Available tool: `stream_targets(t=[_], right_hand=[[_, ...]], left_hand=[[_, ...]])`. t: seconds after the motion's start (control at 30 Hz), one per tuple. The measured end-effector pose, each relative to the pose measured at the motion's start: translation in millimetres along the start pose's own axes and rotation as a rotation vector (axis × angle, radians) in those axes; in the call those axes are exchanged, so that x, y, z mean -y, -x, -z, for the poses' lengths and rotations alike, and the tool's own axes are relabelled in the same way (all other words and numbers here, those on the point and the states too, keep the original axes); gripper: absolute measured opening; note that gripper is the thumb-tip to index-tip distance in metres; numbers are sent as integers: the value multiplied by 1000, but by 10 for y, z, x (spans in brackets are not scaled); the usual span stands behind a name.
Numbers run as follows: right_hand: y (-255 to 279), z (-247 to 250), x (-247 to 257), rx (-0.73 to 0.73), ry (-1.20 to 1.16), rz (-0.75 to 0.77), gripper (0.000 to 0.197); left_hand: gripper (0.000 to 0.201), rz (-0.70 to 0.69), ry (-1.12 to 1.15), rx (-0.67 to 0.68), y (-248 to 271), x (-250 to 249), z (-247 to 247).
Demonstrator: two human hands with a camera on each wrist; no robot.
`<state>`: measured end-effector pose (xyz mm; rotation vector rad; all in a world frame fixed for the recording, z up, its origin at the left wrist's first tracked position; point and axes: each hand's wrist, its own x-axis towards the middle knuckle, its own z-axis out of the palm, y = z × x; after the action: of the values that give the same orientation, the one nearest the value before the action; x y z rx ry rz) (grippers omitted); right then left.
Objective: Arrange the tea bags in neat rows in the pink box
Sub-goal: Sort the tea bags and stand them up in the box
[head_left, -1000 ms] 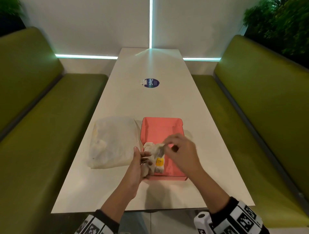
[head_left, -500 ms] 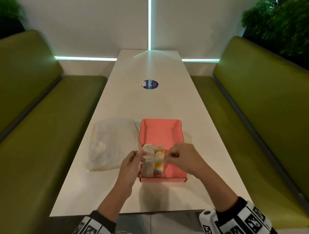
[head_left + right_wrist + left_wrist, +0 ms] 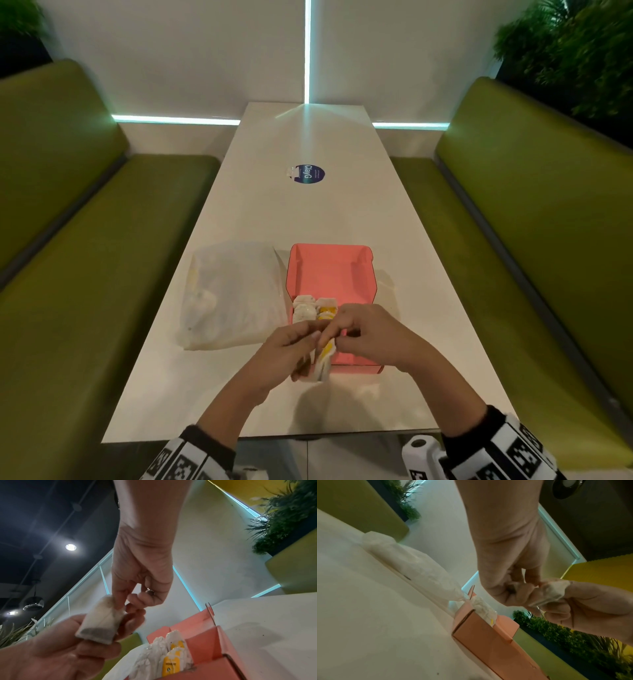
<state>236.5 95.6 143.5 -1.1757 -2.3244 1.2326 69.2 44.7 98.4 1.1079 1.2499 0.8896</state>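
Both hands pinch one soft paper tea bag (image 3: 98, 622) above the near edge of the pink cardboard box (image 3: 332, 274): left hand (image 3: 284, 359) and right hand (image 3: 373, 339) close together. More tea bags (image 3: 313, 308) stand inside the box's near-left corner.

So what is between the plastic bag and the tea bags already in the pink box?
Only the box's left wall. In the head view, the plastic bag lies against it outside, and the tea bags stand just inside it.
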Motion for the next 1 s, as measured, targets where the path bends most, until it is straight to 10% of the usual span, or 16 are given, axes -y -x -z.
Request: stream_targets(t=[0.23, 0.43, 0.57, 0.73, 0.87, 1.0], right_hand=[[24, 37, -42, -27, -333, 34, 41], [14, -3, -30, -157, -537, -97, 12], [35, 11, -53, -98, -327, -148, 12], [-52, 19, -102, -522, -18, -226, 22], [-15, -1, -28, -122, 101, -167, 14], [-20, -27, -37, -150, 78, -155, 11]], left_hand=[[23, 12, 185, 123, 43, -22, 88], [14, -83, 92, -14, -4, 33, 77], [18, -127, 94, -136, -18, 55, 31], [28, -140, 46, -183, -13, 55, 46], [41, -160, 14, -154, -7, 51, 45], [11, -131, -192, -90, -12, 67, 41]])
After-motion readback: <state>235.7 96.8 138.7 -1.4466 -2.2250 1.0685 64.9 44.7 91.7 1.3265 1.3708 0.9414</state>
